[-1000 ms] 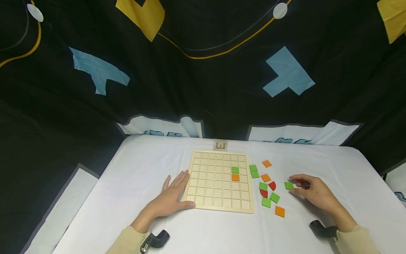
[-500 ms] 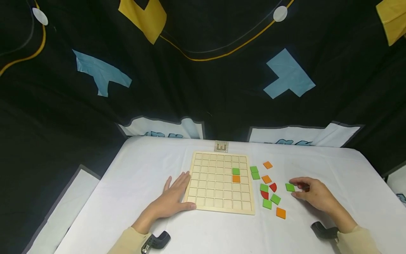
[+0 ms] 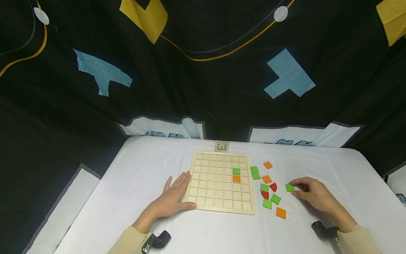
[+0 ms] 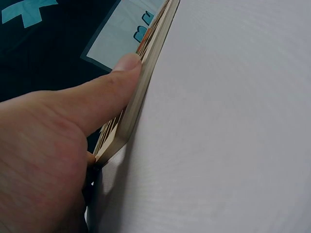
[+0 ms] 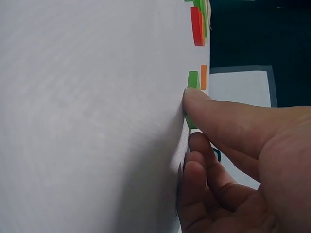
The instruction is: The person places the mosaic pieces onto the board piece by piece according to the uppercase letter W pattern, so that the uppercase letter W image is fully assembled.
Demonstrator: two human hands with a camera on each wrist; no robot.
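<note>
A pale wooden grid board (image 3: 220, 206) lies on the white table, with a green square tile (image 3: 236, 171) and an orange square tile (image 3: 236, 179) in neighbouring cells. My left hand (image 3: 169, 201) rests along the board's left side, fingers straight, its thumb (image 4: 109, 92) lying over the near rim. To the right of the board, my right hand (image 3: 314, 193) pinches a loose green square tile (image 3: 290, 188) between thumb and index finger. In the right wrist view the thumb (image 5: 228, 116) covers part of that green tile (image 5: 193, 78), and the other fingers curl below.
Between board and right hand lie several loose tiles: green squares (image 3: 267, 204), orange squares (image 3: 281, 213) and red quarter-circles (image 3: 273, 187). A small patterned square (image 3: 221, 146) sits behind the board. A dark curtain (image 3: 203, 95) hangs beyond the table.
My right thumb and index finger have drawn slightly closer around the green tile, which stays nearly in place. The left hand has not moved; the head view has shifted a little.
</note>
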